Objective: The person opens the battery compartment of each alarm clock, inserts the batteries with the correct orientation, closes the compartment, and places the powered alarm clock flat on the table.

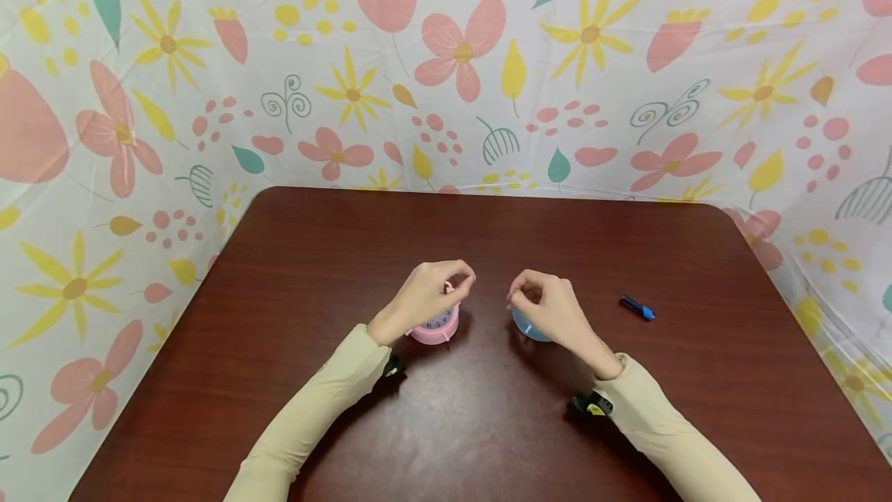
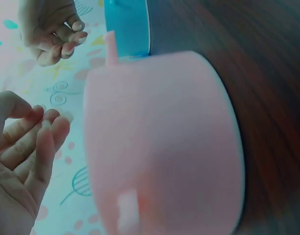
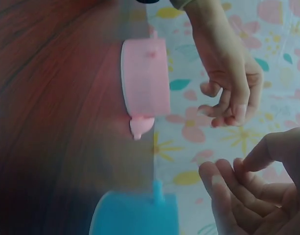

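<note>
On the brown table stand a pink twin-bell style alarm clock [image 1: 433,334] with a numbered face and, to its right, a blue clock [image 1: 531,328], mostly covered by a hand. My left hand [image 1: 425,294] hovers over the pink clock, fingers loosely bent and thumb near the fingertips. Nothing is in its grasp; the left wrist view shows the hand [image 2: 27,156] apart from the pink casing [image 2: 159,132]. Above the blue clock hangs my right hand [image 1: 554,307], similarly curved and holding nothing. In the right wrist view its fingers [image 3: 223,196] stay clear of the blue casing [image 3: 135,215].
A short blue-and-black pen-like object [image 1: 637,307] lies on the table [image 1: 446,424] to the right of the blue clock. Behind the table's far edge hangs a flower-patterned cloth [image 1: 460,99], also along the left and right sides.
</note>
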### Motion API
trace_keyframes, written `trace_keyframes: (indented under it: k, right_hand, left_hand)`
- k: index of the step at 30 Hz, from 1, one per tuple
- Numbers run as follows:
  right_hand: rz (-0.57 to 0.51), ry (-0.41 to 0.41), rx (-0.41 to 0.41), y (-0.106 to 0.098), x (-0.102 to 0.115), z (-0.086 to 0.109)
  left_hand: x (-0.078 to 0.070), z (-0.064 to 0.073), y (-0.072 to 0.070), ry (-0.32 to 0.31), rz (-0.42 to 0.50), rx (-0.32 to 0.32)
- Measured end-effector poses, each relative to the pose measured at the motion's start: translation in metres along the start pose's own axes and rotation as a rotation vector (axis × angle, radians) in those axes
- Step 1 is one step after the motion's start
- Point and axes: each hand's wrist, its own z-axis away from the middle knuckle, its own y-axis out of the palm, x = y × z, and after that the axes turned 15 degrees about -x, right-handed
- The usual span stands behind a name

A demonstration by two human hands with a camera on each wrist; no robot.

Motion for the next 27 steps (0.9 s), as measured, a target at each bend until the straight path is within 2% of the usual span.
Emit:
trace_keyframes:
  k: [8, 13, 22, 24, 27]
  right_hand:
    - [0.059, 0.079, -0.033, -0.009, -0.014, 0.002]
    - [0.076, 0.089, -0.045, -0.013, -0.019, 0.005]
    - [0.089, 0.091, -0.057, -0.016, -0.024, 0.005]
    - [0.094, 0.09, -0.066, -0.017, -0.025, 0.005]
    - [0.115, 0.064, -0.102, -0.02, -0.03, 0.005]
  left_hand:
    - [-0.006, -0.006, 0.018, -0.026, 0.029, 0.09]
    - [-0.009, -0.008, 0.023, -0.035, 0.041, 0.12]
    - [-0.011, -0.007, 0.031, -0.06, 0.004, 0.16]
    - [-0.012, -0.006, 0.034, -0.077, -0.015, 0.186]
    - [-0.016, -0.005, 0.039, -0.118, -0.039, 0.26]
